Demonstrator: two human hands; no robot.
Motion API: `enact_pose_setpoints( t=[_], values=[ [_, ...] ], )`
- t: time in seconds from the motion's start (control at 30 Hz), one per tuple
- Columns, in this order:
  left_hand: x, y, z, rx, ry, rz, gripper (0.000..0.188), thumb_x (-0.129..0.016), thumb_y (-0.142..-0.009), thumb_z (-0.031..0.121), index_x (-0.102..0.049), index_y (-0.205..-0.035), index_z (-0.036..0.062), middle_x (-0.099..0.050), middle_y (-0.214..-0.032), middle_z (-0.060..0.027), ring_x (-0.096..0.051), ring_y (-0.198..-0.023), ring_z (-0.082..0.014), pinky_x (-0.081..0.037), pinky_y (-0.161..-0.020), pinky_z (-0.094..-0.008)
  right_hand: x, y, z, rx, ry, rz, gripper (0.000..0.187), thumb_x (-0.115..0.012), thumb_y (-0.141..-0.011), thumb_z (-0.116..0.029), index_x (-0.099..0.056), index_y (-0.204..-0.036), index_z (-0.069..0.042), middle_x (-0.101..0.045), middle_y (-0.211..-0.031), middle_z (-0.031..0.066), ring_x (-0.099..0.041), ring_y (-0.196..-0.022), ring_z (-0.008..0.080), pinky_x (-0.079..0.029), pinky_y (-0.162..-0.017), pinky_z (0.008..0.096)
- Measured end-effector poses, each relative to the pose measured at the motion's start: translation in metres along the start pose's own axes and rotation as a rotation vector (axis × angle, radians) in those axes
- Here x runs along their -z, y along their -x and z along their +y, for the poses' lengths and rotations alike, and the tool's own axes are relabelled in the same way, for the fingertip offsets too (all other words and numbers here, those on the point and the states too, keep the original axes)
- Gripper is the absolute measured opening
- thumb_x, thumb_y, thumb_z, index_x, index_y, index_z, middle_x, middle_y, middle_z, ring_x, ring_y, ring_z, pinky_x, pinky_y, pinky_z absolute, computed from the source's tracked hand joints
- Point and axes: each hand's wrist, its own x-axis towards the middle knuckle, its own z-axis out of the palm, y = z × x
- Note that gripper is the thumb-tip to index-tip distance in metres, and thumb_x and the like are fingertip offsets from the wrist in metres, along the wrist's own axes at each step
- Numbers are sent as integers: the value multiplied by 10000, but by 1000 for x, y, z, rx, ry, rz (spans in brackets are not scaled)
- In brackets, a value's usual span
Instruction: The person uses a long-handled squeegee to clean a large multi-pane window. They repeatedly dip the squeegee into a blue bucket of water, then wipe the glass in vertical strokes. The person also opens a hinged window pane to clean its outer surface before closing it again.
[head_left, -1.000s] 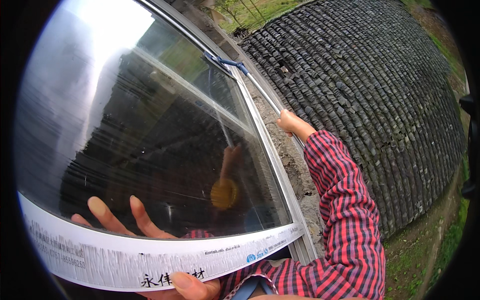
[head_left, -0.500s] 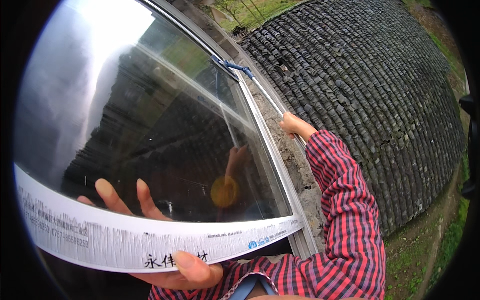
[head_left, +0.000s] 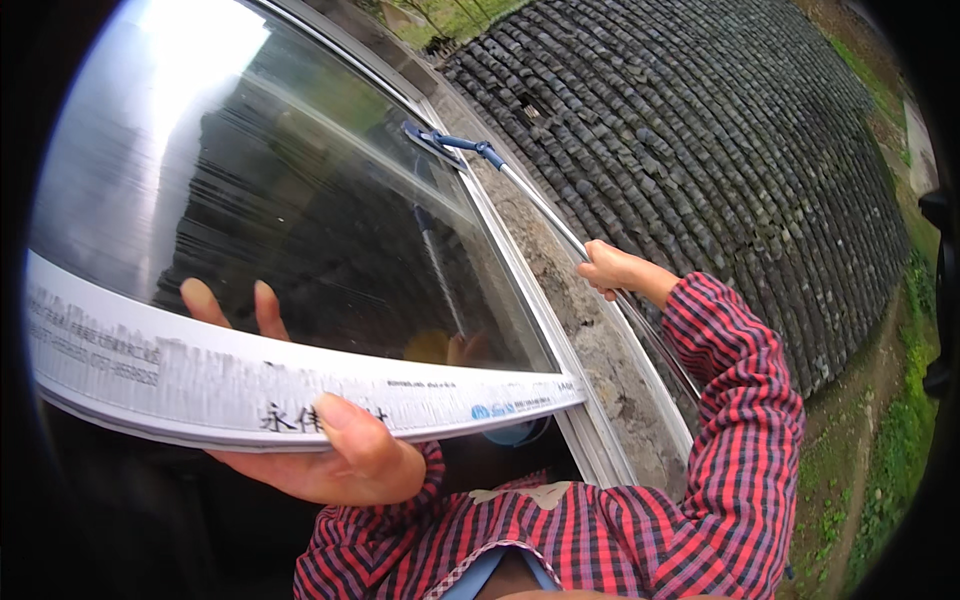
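Observation:
My left hand (head_left: 350, 455) is wrapped round the white lower rail (head_left: 230, 385) of a window sash, thumb on the near face and fingertips showing over the glass side. Out to the right, my right hand (head_left: 622, 268) grips the silver pole (head_left: 540, 205) of a window cleaner. Its flat blue head (head_left: 432, 143), joined by a blue hinge, lies against the outer glass (head_left: 330, 230) near the far right edge of the pane. The pole's lower part runs back beside my right sleeve. The glass mirrors the pole and shows streaks.
A rough concrete ledge (head_left: 560, 280) runs along the metal window frame (head_left: 590, 440). Beyond and below it spreads a grey tiled roof (head_left: 690, 170), with grass (head_left: 890, 480) at the far right. Part of a blue round object (head_left: 520, 432) shows under the rail.
The cleaner's head has shifted slightly along the glass and its flat side shows more. My right hand has moved back along with the pole. The sash rail appears higher as the view has shifted.

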Motion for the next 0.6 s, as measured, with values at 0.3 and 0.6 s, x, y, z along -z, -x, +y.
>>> enact_pose_setpoints(
  t=[0.3, 0.6],
  values=[
    [-1, 14, -5, -31, -13, -8, 891, -488, -840, 219, -84, -1594, -30, -293, -1563, -332, -403, -1426, -441, -430, -1129, -604, -4, 231, 39, -119, -39, -165, 201, -539, -971, -163, -545, -970, 37, -599, -663, 95, -599, -555, 164, -521, -526, 357],
    [-3, 9, -5, -63, -118, -35, 842, -449, -866, 241, -112, -1580, -51, -263, -1560, -352, -362, -1431, -497, -400, -1139, -648, 4, 349, 63, -388, 64, -104, 135, -605, -934, -114, -580, -997, 2, -555, -700, 49, -484, -669, 109, -456, -625, 334]
  ],
)
